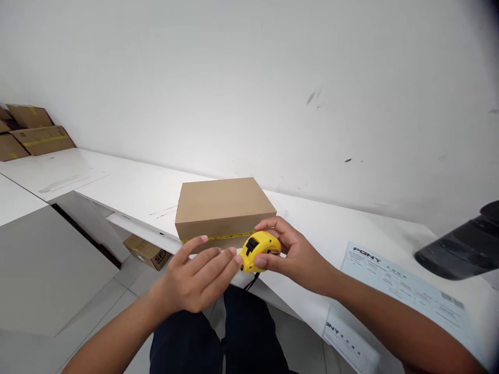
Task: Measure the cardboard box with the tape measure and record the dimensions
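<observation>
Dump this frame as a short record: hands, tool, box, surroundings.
left_hand: left hand, fingers extended beside the case; contact unclear
right_hand: right hand, gripping tape measure
tool: yellow case, black button; yellow blade out along the box's front
box: plain brown cardboard box, on white table
right_side: sheet marked PONY; black object, identity unclear
far_left: several cartons against the wall
below_table: carton marked SF
</observation>
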### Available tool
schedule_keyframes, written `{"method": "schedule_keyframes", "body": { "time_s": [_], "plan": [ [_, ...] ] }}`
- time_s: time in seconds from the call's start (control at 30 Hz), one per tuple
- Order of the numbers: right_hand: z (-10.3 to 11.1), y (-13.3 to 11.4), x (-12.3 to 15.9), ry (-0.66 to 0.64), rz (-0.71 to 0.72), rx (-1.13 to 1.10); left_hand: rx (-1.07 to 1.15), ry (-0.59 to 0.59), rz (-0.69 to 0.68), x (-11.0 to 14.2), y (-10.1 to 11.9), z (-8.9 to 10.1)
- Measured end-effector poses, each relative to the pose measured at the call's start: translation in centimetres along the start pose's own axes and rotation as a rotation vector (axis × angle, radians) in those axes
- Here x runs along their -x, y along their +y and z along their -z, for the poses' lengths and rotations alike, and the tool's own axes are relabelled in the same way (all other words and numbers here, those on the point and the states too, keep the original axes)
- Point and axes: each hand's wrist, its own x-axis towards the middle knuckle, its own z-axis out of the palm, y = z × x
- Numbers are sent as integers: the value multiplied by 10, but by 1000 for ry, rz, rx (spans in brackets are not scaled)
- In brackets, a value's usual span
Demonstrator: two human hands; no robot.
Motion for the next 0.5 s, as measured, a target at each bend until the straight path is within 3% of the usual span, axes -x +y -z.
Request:
{"method": "schedule_keyframes", "body": {
  "time_s": [0.1, 0.2, 0.3, 0.4, 0.5],
  "plan": [
    [26, 2, -16, 215, 91, 179, -86, 31, 101, 28, -36, 5],
    [70, 11, -39, 436, 242, 373, -151, 24, 251, 69, -81, 10],
    [111, 24, -63, 519, 236, 555, -152, -18, 513, 106, -113, 9],
    [133, 36, -84, 481, 142, 596, -26, -56, 718, 125, -121, -2],
    [135, 42, -92, 455, 114, 574, 128, -88, 783, 120, -107, -10]
  ]
}}
